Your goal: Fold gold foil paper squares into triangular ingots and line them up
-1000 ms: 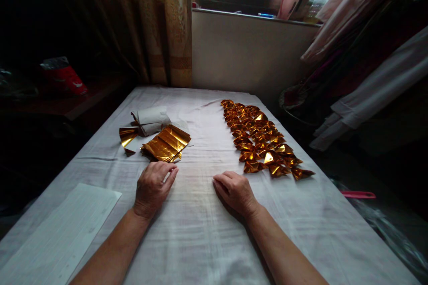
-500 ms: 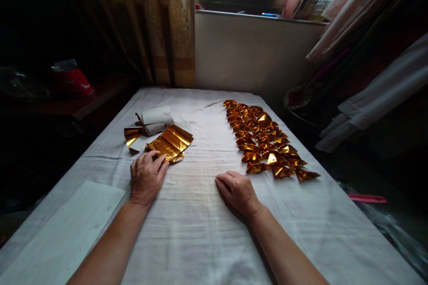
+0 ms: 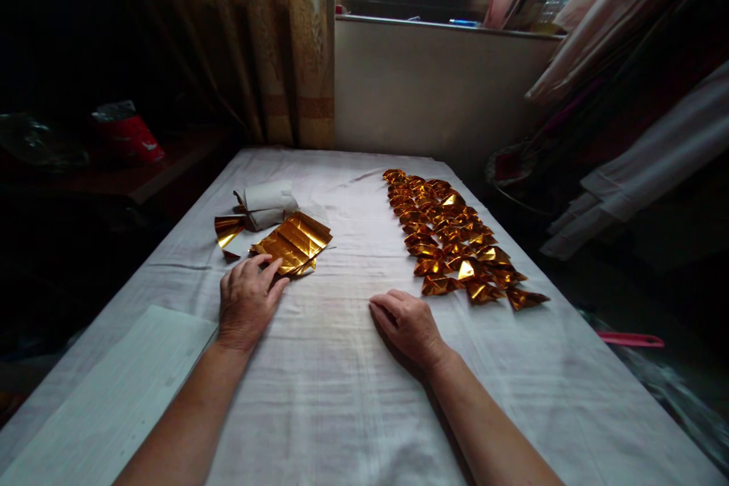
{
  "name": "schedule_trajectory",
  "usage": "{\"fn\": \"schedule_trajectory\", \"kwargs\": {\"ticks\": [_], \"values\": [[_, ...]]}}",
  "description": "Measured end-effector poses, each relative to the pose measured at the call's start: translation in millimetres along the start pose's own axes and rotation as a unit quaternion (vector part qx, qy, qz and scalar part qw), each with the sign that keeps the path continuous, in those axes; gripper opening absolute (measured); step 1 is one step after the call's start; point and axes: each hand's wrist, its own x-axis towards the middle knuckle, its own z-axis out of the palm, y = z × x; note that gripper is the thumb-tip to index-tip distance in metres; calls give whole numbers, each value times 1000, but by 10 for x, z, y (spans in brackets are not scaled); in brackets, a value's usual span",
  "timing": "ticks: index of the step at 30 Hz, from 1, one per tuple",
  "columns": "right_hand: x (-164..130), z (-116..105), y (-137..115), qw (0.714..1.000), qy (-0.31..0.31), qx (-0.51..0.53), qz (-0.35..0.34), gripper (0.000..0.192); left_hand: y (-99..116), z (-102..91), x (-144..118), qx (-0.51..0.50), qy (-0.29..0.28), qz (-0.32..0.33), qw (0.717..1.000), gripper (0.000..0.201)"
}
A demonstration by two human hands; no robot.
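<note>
My left hand (image 3: 247, 299) lies flat on the white cloth with its fingertips touching the near edge of a stack of gold foil sheets (image 3: 294, 242). My right hand (image 3: 405, 323) rests on the cloth with fingers loosely curled and nothing in it. Several folded gold foil pieces (image 3: 452, 238) lie in rows to the right, just beyond my right hand. A single folded gold sheet (image 3: 226, 230) sits to the left of the stack.
A white paper roll (image 3: 266, 203) lies behind the stack. A white lined sheet (image 3: 114, 395) covers the table's near left corner. The cloth-covered table (image 3: 342, 395) ends at a wall under a window; curtains and hanging cloth flank it.
My left hand has slid forward and to the left until its fingertips reached the gold foil stack. My right hand has stayed where it was.
</note>
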Motion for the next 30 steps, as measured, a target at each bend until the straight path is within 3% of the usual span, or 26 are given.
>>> {"fn": "schedule_trajectory", "kwargs": {"ticks": [4,11,20,30], "values": [[3,-5,-2,1000,-1,-2,0,21,-65,-25,-8,4,-1,7,1000,15],[4,-8,-5,1000,4,-5,-3,20,-21,-25,6,-5,21,23,999,14],[3,7,1,1000,3,-2,1,19,-40,66,-32,-96,-10,-39,995,7],[8,-9,-1,1000,-1,3,8,20,-63,60,2,-183,-14,-82,980,24]]}}
